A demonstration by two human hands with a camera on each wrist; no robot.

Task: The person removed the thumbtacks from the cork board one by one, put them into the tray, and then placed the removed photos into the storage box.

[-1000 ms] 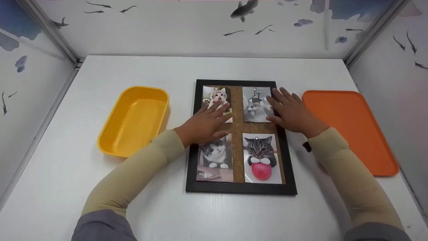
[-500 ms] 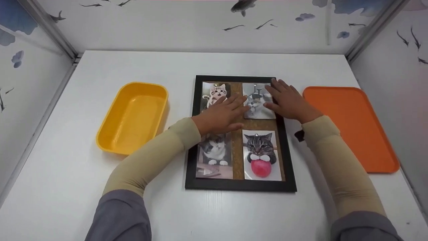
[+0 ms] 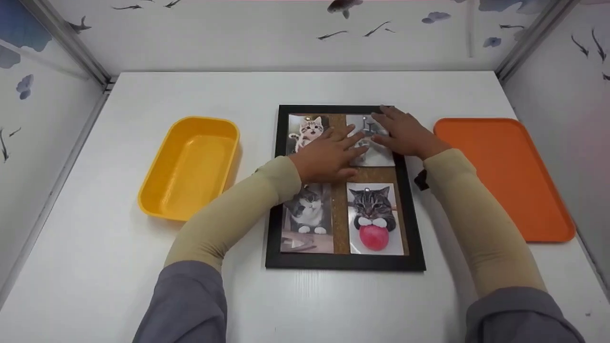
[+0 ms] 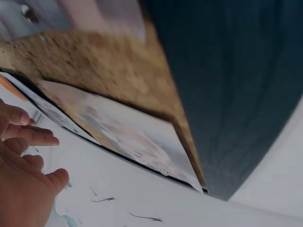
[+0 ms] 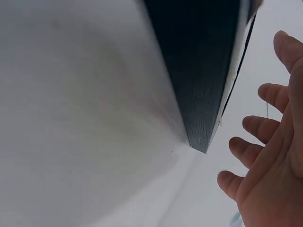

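Observation:
A black-framed cork board point(image 3: 339, 214) lies flat on the white table, with cat photos pinned in two rows. My left hand point(image 3: 329, 155) spreads its fingers over the upper middle of the board, covering part of the upper left photo point(image 3: 307, 128) and reaching onto the upper right photo point(image 3: 381, 157). Over the frame's upper right edge is my right hand point(image 3: 407, 133), fingers extended toward that same photo. Both wrist views show the fingers apart from the board's surface. The lower left photo point(image 3: 307, 228) and the lower right photo point(image 3: 374, 238) lie mostly uncovered.
Left of the board stands a yellow bin point(image 3: 190, 171) with nothing in it. A flat orange tray point(image 3: 505, 181) lies to the right, partly behind the right sleeve. White panels with painted fish enclose the table's back and sides.
My left hand has moved right and slightly up, from the left photos to the board's middle. The right hand has shifted slightly up and left. The board stays in place.

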